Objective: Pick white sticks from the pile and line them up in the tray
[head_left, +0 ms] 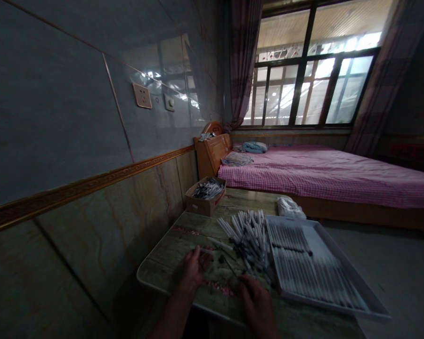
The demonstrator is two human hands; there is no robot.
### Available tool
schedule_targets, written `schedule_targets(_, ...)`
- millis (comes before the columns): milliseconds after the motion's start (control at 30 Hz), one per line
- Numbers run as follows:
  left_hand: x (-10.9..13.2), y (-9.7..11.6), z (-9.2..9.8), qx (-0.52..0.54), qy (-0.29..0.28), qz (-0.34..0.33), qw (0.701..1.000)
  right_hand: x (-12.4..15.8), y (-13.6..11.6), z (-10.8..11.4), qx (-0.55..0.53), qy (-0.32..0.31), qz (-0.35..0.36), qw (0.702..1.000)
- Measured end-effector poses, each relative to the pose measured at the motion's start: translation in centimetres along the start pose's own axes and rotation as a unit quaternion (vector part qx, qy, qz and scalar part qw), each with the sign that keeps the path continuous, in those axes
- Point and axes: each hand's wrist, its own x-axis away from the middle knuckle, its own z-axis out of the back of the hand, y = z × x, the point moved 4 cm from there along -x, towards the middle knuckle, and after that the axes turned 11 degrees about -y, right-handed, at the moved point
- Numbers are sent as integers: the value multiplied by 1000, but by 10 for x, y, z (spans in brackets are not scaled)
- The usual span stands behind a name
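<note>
- A worn, greenish tabletop (164, 268) with rounded corners stands between a tiled wall (67, 108) on the left and a bed (321, 174) with a pink checked cover beyond the far edge.
- The left hand (196, 267), above the left half of the tabletop toward the near edge, has its thumb and fingers closed on a pale tube (207, 251).
- The right hand (256, 296), nearer the middle of the near edge, has its fingertips pinched together on a thin dark rod (230, 267), which slants away toward the left hand.
- Just beyond the hands, around the middle of the tabletop, a loose heap of white tubes (252, 228) fans out, mixed with dark pieces.
- Along the right edge, a shallow pale tray (320, 235) holds tubes in neat rows; its near right corner juts past the tabletop.
- At the far left corner, an open cardboard box (199, 206) is filled with slim grey and white pieces.
- Near the far right corner sits a crumpled white bundle (289, 208).
</note>
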Motion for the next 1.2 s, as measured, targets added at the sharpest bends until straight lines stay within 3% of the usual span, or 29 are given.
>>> schedule_targets(467, 5, 2, 3, -44, -32, -7, 998, 2, -5, -2, 32, -15, 26, 999)
schedule_targets(700, 10, 11, 19, -145, -61, -5, 988, 9, -29, -1, 82, -82, 83, 990)
schedule_targets(800, 20, 1, 18, -143, -94, 48, 984, 7, -37, -7, 32, -89, 80, 992)
schedule_targets(933, 38, -19, 11, -103, -156, 108, 976, -8, -38, -19, -58, -107, 23, 992)
schedule_targets(1033, 48, -27, 6, -80, -185, 119, 972, -21, -39, -22, -108, -114, -5, 988)
schedule_targets(1200, 50, -27, 1, -17, -171, 125, 977, -36, -46, -18, -176, -141, -16, 974)
